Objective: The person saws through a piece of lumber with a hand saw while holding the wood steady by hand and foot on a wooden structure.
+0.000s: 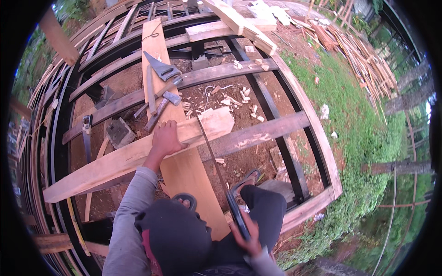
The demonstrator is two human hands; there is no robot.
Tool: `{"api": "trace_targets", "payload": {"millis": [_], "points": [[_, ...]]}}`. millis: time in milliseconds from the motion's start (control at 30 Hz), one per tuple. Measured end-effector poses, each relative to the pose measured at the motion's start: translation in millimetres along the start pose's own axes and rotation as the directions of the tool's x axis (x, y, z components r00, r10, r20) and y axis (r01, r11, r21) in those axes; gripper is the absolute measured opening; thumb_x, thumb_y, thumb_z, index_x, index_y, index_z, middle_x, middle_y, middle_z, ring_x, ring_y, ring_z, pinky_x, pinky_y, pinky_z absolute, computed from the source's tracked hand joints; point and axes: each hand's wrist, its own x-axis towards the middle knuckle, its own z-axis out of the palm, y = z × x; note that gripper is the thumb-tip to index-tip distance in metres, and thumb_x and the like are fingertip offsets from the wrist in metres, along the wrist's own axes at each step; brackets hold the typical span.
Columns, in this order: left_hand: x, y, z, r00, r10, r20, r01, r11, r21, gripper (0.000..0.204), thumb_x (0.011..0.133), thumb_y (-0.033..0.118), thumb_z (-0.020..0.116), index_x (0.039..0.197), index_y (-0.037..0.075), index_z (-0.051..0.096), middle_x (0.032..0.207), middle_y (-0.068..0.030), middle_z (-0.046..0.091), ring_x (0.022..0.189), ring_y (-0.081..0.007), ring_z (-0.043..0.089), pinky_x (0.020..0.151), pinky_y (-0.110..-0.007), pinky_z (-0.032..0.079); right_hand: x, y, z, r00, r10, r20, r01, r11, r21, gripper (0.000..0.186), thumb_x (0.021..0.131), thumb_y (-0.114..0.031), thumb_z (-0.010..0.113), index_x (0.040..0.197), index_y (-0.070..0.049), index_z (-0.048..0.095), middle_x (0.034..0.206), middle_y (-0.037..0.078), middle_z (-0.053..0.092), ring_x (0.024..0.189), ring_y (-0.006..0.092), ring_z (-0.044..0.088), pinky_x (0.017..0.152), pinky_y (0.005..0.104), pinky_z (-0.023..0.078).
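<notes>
A pale timber beam (103,169) lies slantwise across a wide flat plank (186,170). My left hand (166,139) presses down on the beam, its fingers closed over the far edge and the thumb toward the right. In my right hand (250,235) is the dark handle of a handsaw (213,156). Its long blade points away from me, and the tip crosses the beam near its right end, to the right of my left hand. How deep the blade sits in the wood cannot be made out. Beyond the beam, a hammer (170,99) rests on the plank.
A second handsaw (161,68) lies farther up the plank; another saw (86,131) hangs at left. Dark joists (262,133) with open gaps surround me, above soil strewn with wood chips (228,100). A concrete block (120,132) stands below. Stacked sticks (352,55) lie beyond the grass.
</notes>
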Motion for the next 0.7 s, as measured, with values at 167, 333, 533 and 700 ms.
{"api": "trace_targets", "payload": {"millis": [167, 333, 533, 700], "points": [[-3.8, 3.2, -3.7, 0.999, -0.012, 0.038, 0.012, 1.000, 0.008, 0.092, 0.068, 0.061, 0.090, 0.130, 0.001, 0.057, 0.134, -0.0195, 0.065, 0.128, -0.0368, 0.063, 0.111, -0.049, 0.046, 15.2, 6.5, 14.8, 1.000, -0.024, -0.013, 0.023, 0.999, -0.023, 0.065, 0.094, -0.005, 0.075, 0.153, 0.008, 0.052, 0.131, 0.022, 0.071, 0.115, 0.0262, 0.072, 0.096, 0.0351, 0.057], [1.1, 12.4, 2.5, 1.000, 0.028, 0.010, -0.029, 1.000, 0.006, 0.091, 0.069, 0.061, 0.090, 0.130, 0.001, 0.057, 0.133, -0.0193, 0.066, 0.127, -0.0360, 0.064, 0.111, -0.050, 0.046, 204.4, 42.3, 62.2, 0.996, -0.083, -0.046, 0.090, 0.977, 0.191, 0.059, 0.101, -0.009, 0.070, 0.155, 0.006, 0.051, 0.121, 0.011, 0.074, 0.102, 0.0114, 0.067, 0.089, 0.0293, 0.055], [-5.7, -3.3, 1.2, 1.000, 0.028, 0.000, -0.028, 1.000, -0.001, 0.093, 0.068, 0.064, 0.089, 0.129, 0.001, 0.057, 0.130, -0.0203, 0.067, 0.126, -0.0368, 0.064, 0.111, -0.051, 0.046, 3.5, 10.8, 10.7, 1.000, -0.018, -0.014, 0.018, 1.000, -0.009, 0.062, 0.096, -0.005, 0.073, 0.152, 0.010, 0.051, 0.132, 0.023, 0.073, 0.119, 0.0253, 0.072, 0.103, 0.0360, 0.055], [-7.5, -8.2, -0.8, 0.999, 0.029, -0.038, -0.029, 1.000, -0.010, 0.092, 0.068, 0.064, 0.089, 0.127, 0.000, 0.059, 0.127, -0.0202, 0.068, 0.125, -0.0369, 0.065, 0.111, -0.051, 0.046, 18.1, -8.8, 14.5, 0.999, -0.016, -0.051, 0.015, 1.000, -0.024, 0.063, 0.096, -0.006, 0.073, 0.153, 0.010, 0.051, 0.130, 0.021, 0.074, 0.116, 0.0244, 0.074, 0.102, 0.0349, 0.055]]}}
